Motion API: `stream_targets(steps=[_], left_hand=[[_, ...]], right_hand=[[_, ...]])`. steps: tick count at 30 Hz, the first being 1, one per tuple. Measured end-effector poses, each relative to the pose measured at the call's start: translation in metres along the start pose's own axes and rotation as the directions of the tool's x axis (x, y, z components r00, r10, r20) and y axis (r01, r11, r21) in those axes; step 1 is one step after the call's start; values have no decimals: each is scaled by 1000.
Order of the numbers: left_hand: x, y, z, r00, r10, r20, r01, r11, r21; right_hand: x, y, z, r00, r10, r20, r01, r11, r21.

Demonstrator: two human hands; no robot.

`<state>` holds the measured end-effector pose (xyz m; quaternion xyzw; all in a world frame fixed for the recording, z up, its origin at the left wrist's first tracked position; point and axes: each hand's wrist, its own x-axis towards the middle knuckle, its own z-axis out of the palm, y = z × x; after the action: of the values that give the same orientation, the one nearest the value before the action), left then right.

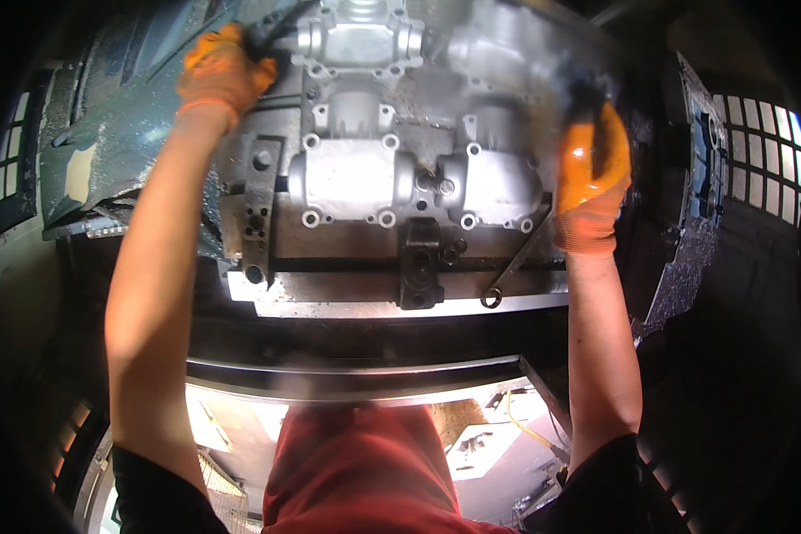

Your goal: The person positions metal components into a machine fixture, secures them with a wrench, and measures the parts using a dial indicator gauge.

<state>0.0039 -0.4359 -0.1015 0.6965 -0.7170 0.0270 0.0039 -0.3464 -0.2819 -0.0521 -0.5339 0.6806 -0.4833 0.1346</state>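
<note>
My left hand (225, 73), in an orange glove, is curled at the upper left of the fixture. A dark shape beside its fingers is too blurred to name. My right hand (596, 173), in a wet-looking orange glove with dark stains, reaches along the fixture's right side; its fingertips blur into a dark patch. Between my hands sit several silvery cast metal housings with bolt holes. The near left housing (351, 185) and near right housing (500, 187) are sharp, while the far right one (498, 44) is smeared.
A ring-ended wrench (492, 296) lies slanted at the fixture's near right. A dark clamp block (420, 265) stands at the front middle, and a slotted metal bar (260, 200) at the left. Wet sheet metal with chips (120, 147) slopes away left. The machine's front ledge (356, 367) crosses before me.
</note>
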Motion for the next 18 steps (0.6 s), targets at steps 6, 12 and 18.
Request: stream_targets(steps=[6, 12, 18], left_hand=[[-192, -12, -18, 965, 208, 159, -182, 970, -160], [-232, -34, 15, 984, 172, 45, -132, 876, -463], [-235, -25, -47, 964, 239, 112, 36, 299, -954]], right_hand=[[-31, 14, -13, 999, 14, -53, -8, 994, 105], [-66, -1, 0, 991, 130, 23, -132, 971, 198], [-74, -62, 10, 973, -89, 215, -26, 876, 482]])
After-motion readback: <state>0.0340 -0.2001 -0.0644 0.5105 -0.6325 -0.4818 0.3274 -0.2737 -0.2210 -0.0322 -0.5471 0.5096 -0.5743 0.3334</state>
